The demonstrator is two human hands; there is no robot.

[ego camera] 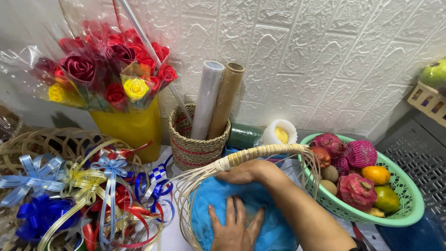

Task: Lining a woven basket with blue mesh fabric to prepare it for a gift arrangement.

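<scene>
A pale wicker basket (186, 204) with an arched handle (260, 152) stands in front of me, lined with blue netting (211, 200). My left hand (234, 227) lies flat on the netting in the basket's bottom, fingers spread and pointing away from me. My right hand (246, 173) reaches in from the right under the handle. Its fingers curl down into the netting at the basket's far side, and their tips are hidden.
A green plastic basket (409, 211) of fruit stands to the right, with a grey crate (413, 148) behind it. A woven holder (195, 151) with paper rolls, a bouquet of artificial roses (116, 69) and a heap of ribbon bows (88, 195) fill the back and left.
</scene>
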